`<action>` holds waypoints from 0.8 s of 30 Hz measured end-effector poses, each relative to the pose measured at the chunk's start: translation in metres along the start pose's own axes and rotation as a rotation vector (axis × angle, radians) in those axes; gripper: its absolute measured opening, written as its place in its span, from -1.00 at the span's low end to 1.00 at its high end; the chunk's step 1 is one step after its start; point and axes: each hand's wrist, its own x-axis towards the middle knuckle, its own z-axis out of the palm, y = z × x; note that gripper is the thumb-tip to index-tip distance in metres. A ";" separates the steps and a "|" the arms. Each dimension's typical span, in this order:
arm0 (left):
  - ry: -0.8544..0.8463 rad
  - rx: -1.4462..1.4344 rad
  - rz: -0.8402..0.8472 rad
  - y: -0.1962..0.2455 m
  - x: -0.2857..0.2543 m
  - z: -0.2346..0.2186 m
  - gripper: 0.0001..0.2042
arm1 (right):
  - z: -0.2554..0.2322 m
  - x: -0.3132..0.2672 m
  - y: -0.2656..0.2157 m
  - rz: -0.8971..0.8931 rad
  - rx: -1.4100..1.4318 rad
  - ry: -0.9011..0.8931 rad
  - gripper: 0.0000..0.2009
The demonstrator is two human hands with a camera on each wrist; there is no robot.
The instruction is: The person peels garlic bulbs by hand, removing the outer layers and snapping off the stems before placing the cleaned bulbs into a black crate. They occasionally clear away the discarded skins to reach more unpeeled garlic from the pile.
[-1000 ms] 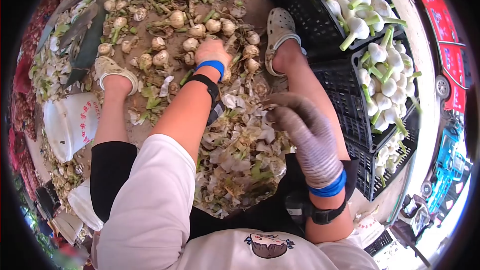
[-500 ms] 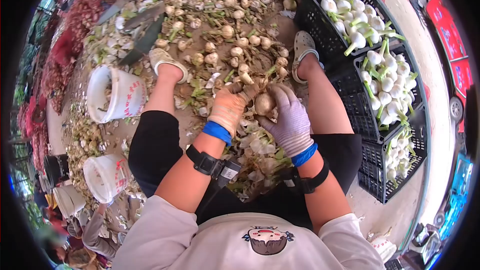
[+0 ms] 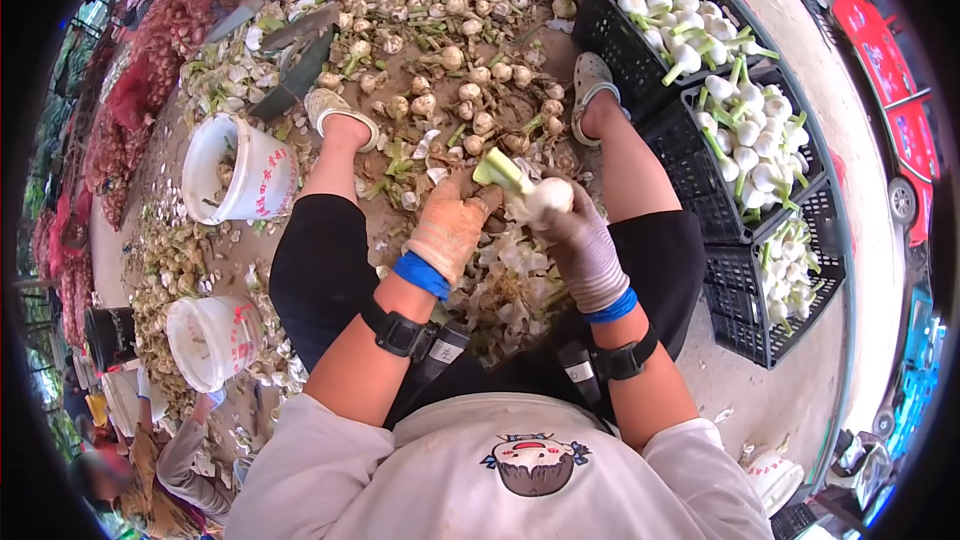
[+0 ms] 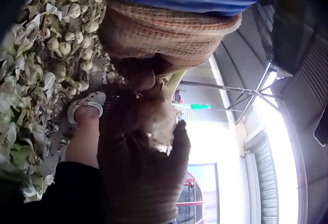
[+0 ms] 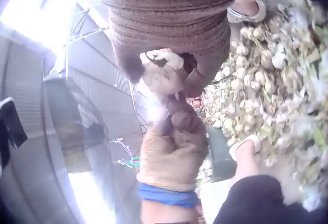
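A white garlic bulb with a green stem (image 3: pixel 548 198) is between the two gloved hands above the lap. My right hand (image 3: pixel 588 258) grips its round end, stem pointing up and left. My left hand (image 3: pixel 448 232), fingers curled, pinches at the bulb's loose outer skin beside the stem. In the left wrist view, the left hand (image 4: pixel 169 34) and right hand (image 4: pixel 141 170) meet around the shaded garlic (image 4: pixel 161 119). The right wrist view shows the right hand (image 5: pixel 169 24) above the left hand (image 5: pixel 171 157), fingertips close together; the bulb is mostly hidden there.
Unpeeled bulbs (image 3: pixel 452 58) cover the ground ahead, with peeled skins (image 3: pixel 505 285) between the legs. Black crates (image 3: pixel 712 210) of white garlic stand at right. White buckets (image 3: pixel 262 172) and another person's sleeve (image 3: pixel 180 460) are at left.
My left hand came back from the bulbs on the ground to meet the right. The bulb between them was brownish and now looks white, its green stem showing; the hands have parted slightly.
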 end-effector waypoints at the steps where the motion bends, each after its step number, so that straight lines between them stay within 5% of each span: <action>1: -0.021 -0.006 -0.045 -0.001 -0.002 0.000 -0.77 | -0.013 0.006 0.011 0.037 0.117 0.017 -0.57; 2: -0.023 -0.006 -0.048 -0.006 -0.006 0.002 -0.77 | 0.007 -0.008 -0.001 0.063 0.098 0.067 -0.61; 4: -0.109 0.221 0.420 -0.017 -0.015 0.009 -0.74 | -0.027 0.001 -0.012 0.471 0.382 -0.013 -0.64; 5: -0.155 0.694 0.655 -0.008 -0.019 0.004 -0.74 | -0.010 0.002 -0.010 0.293 0.192 0.153 -0.65; 6: -0.161 0.693 0.650 -0.007 -0.020 0.004 -0.74 | 0.008 0.002 -0.008 0.116 0.000 0.317 -0.65; 7: -0.275 0.506 0.567 -0.008 -0.020 0.005 -0.76 | -0.007 0.007 0.005 -0.345 -0.547 0.362 -0.64; 8: -0.384 0.317 0.479 -0.007 -0.022 0.005 -0.77 | 0.014 -0.005 -0.011 -0.449 -0.645 0.273 -0.63; 9: -0.353 -0.143 -0.028 0.002 -0.027 0.007 -0.78 | 0.006 -0.003 -0.008 -0.435 -0.669 0.229 -0.61; 10: -0.354 -0.143 -0.032 -0.005 -0.023 0.004 -0.78 | -0.003 -0.001 -0.005 -0.420 -0.691 0.184 -0.58; 11: -0.283 0.129 0.287 -0.017 -0.016 0.000 -0.77 | -0.005 -0.005 -0.010 -0.415 -0.690 0.189 -0.58; 12: -0.199 0.402 0.609 -0.005 -0.010 0.001 -0.76 | -0.004 -0.007 -0.019 -0.130 -0.349 0.140 -0.53; 13: 0.069 0.267 0.072 0.012 -0.003 -0.006 -0.78 | -0.004 -0.008 -0.025 0.151 -0.005 0.089 -0.47; 16: 0.227 -0.081 0.016 0.010 0.003 -0.003 -0.76 | -0.012 -0.007 -0.030 0.391 0.302 -0.146 -0.38; 17: 0.227 -0.081 0.012 0.003 0.005 -0.005 -0.76 | -0.011 -0.009 -0.028 0.299 0.194 -0.254 -0.36; 19: -0.016 0.269 0.343 -0.018 0.006 -0.010 -0.72 | -0.009 -0.003 -0.009 0.220 -0.087 0.099 -0.52; 20: -0.021 0.267 0.336 -0.016 0.001 -0.006 -0.72 | -0.001 -0.002 -0.008 0.177 -0.106 0.247 -0.61; 22: -0.155 0.496 0.236 -0.006 -0.008 0.004 -0.71 | -0.007 0.009 -0.010 0.265 0.298 0.344 -0.74; 23: -0.159 0.495 0.233 -0.011 -0.006 0.005 -0.71 | -0.011 0.016 -0.010 0.246 0.467 0.276 -0.76; 24: -0.143 -0.020 -0.021 -0.020 -0.004 0.005 -0.71 | -0.014 0.017 -0.009 0.203 0.392 0.269 -0.64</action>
